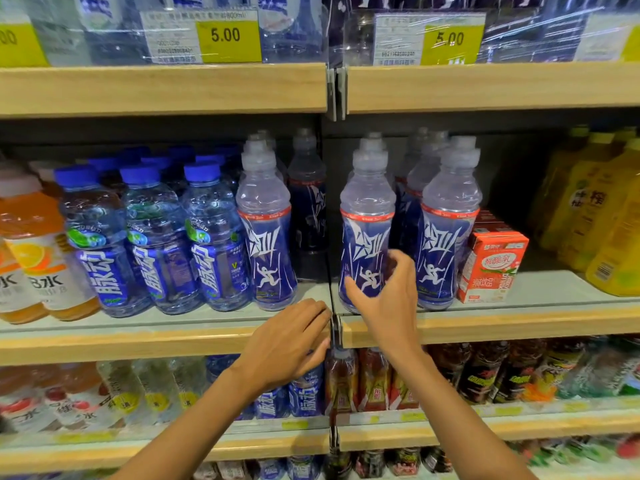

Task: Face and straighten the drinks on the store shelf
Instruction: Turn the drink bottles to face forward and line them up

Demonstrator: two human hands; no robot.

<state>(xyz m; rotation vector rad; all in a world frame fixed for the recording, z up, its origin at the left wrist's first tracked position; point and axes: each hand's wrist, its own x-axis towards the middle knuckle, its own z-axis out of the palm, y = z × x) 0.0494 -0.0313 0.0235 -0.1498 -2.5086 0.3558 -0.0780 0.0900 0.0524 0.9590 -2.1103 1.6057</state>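
R hand (384,292) wraps thumb + fingers round the lower label of the clear plastic sports bottle w/ blue label (367,209), at front of the mid wooden shelf (519,323), prob to turn its logo forward. L hand (287,341) is at the shelf lip, fingers loosely bent; can't tell if gripping. 1 open front slot on bottle's left; twin bottle (446,220) just beside on its right.

I have one view, from the head camera. It faces the shelving square on, tilted slightly down, about level with the middle shelf (138,344). It sits close, at arm's reach: both forearms enter from the bottom edge, with the left hand (287,344) at the shelf lip and the right hand (384,299) on a blue sports-drink bottle (367,216) just below centre. The wide lens bows the upper shelf (162,88) across the top; a lower shelf (519,427) crosses the bottom.
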